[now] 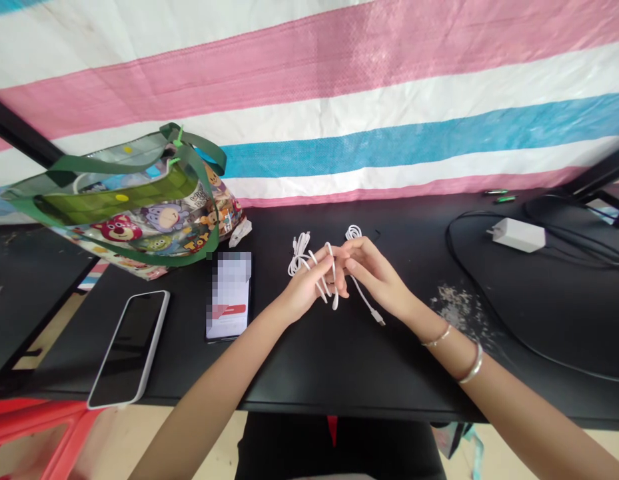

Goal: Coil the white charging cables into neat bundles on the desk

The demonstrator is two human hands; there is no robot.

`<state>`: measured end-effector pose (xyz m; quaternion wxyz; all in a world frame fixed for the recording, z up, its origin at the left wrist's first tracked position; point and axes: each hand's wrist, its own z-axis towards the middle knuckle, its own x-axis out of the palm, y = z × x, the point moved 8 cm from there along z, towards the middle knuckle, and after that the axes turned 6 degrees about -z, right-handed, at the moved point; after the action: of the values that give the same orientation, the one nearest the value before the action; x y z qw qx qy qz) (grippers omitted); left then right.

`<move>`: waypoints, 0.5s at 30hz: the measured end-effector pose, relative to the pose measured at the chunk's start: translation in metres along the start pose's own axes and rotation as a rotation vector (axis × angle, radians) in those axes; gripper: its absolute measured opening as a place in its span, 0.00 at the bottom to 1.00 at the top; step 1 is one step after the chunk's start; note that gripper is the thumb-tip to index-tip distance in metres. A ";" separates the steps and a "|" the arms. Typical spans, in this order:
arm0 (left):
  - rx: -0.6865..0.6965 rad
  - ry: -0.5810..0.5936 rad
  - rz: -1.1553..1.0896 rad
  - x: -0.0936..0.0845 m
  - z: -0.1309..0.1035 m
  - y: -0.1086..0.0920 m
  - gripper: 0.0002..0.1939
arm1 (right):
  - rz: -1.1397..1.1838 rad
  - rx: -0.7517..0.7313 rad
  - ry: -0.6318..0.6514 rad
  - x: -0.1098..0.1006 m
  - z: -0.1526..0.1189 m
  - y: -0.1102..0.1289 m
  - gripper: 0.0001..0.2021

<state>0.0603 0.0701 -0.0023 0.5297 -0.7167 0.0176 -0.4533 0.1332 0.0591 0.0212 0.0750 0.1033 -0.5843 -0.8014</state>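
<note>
A white charging cable [334, 283] is looped several times round the fingers of my left hand [302, 288]. The fingertips of my right hand [382, 272] are pinched together on the cable at my left fingertips. Just behind my left hand lies a bundled white cable [300, 252]. Beyond my right hand shows a small white coil [354, 232]. A white cable end with a metal plug [379, 319] hangs or lies below my right hand; which cable it belongs to is hidden by my fingers.
Left on the black table [309, 373] are a lit phone [230, 293], a white-cased phone [130, 347] and a cartoon-print bag [164, 213]. Right are a white charger [519, 235], black cables [469, 267] and pale crumbs [462, 310]. A striped sheet [339, 100] hangs behind.
</note>
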 end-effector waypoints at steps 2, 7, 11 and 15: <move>0.019 -0.012 -0.087 0.001 0.000 -0.006 0.09 | 0.025 0.009 0.049 0.004 0.000 -0.001 0.13; -0.007 -0.102 -0.269 0.001 0.000 -0.012 0.13 | -0.067 0.046 0.161 0.009 -0.001 -0.005 0.11; -0.060 -0.176 -0.356 0.001 -0.001 -0.012 0.23 | -0.234 0.040 0.219 0.014 -0.002 -0.005 0.04; -0.052 -0.250 -0.426 -0.002 -0.002 -0.017 0.28 | -0.411 -0.015 0.238 0.017 -0.002 -0.002 0.02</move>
<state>0.0495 0.0771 0.0094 0.4019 -0.7680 -0.1877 -0.4620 0.1171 0.0536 0.0177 -0.0203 0.3133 -0.5323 -0.7862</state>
